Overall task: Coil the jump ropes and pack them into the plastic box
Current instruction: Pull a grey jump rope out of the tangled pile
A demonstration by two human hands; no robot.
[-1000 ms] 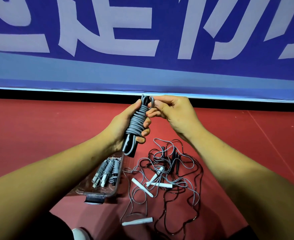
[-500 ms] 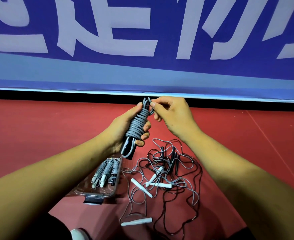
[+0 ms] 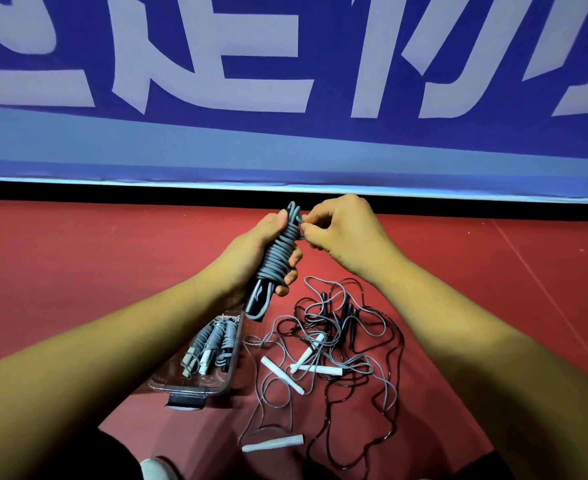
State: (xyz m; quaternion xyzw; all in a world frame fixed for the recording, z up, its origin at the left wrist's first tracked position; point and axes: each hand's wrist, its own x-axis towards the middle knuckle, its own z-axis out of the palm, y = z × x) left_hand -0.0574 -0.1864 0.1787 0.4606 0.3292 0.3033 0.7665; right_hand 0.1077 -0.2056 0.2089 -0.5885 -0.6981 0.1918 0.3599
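Right hand (image 3: pixel 346 237) slipped down off the top loop, fingers (image 3: pixel 311 233) curled tighter against the coiled jump rope (image 3: pixel 278 252)

Sports hall: red court floor (image 3: pixel 78 271), blue lettered banner (image 3: pixel 320 140).

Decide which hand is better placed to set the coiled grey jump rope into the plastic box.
Left, probably. The left hand grips the coiled grey jump rope, and the plastic box lies below it; the right hand only pinches the rope's top end.
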